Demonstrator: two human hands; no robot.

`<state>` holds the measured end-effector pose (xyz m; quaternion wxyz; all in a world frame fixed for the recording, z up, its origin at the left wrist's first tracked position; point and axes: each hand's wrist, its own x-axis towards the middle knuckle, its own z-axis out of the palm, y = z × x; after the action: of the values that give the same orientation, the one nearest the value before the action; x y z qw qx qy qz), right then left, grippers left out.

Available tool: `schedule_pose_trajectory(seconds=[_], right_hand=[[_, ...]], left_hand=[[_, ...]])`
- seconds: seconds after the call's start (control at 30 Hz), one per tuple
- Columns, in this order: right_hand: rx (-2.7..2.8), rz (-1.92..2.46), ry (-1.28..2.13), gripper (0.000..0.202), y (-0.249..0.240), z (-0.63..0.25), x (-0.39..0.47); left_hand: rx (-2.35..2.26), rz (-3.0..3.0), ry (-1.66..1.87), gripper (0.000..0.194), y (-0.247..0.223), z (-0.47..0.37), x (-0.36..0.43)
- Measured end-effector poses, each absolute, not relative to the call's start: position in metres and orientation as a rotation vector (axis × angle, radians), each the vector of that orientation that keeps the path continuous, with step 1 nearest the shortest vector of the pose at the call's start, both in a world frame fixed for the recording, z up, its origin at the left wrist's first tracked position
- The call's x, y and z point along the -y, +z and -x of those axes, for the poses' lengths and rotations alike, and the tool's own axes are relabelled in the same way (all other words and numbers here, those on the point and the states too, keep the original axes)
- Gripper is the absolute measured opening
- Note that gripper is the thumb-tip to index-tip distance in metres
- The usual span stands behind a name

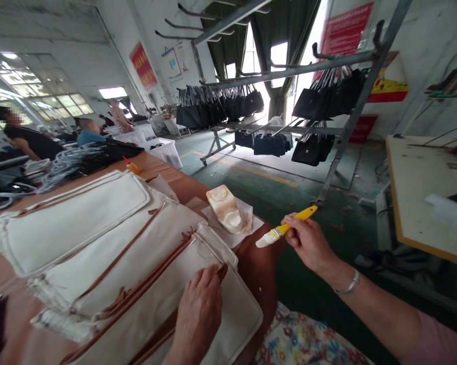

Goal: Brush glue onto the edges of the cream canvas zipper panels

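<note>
At the bench's (253, 263) right edge, the white-coated brush (299, 216) is gripped by the right hand's (310, 242) closed fingers. A brown strip (222, 272) is pinched by the left hand (201, 306); coating on the pale pieces (78, 218) cannot be confirmed.

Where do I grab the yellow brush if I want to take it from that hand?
Try the yellow brush by its handle's free end, coming from the right. That end sticks up and out past the right hand, while the white-coated bristles point left and slightly down, so your fingers should stay clean.
</note>
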<state>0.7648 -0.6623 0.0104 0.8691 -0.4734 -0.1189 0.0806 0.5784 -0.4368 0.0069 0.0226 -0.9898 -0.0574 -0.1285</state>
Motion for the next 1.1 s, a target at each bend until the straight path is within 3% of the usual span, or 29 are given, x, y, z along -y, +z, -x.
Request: schedule_pose_trajectory(seconds=[0.17, 0.3, 0.57, 0.73, 0.93, 1.1], right_hand=[[0.360, 1.150, 0.084, 0.027, 0.008, -0.779, 0.641], [0.659, 1.498, -0.110, 0.029, 0.008, -0.818, 0.602], [1.015, 1.808, -0.127, 0.011, -0.007, -0.870, 0.536], [1.105, 1.813, -0.175, 0.018, -0.005, -0.865, 0.547], [1.428, 1.774, -0.155, 0.014, -0.006, -0.841, 0.588], [1.296, 1.609, -0.134, 0.019, 0.006, -0.809, 0.610]], left_hand=[[0.450, 3.035, -0.287, 0.017, 0.006, -0.593, 0.435], [0.611, 2.891, -0.296, 0.024, 0.005, -0.604, 0.443], [0.632, 2.955, -0.098, 0.024, 0.006, -0.602, 0.440], [0.585, 2.963, -0.088, 0.020, 0.022, -0.586, 0.445], [0.870, 3.096, 0.056, 0.024, 0.029, -0.575, 0.446], [0.923, 3.378, -0.202, 0.027, 0.019, -0.574, 0.433]])
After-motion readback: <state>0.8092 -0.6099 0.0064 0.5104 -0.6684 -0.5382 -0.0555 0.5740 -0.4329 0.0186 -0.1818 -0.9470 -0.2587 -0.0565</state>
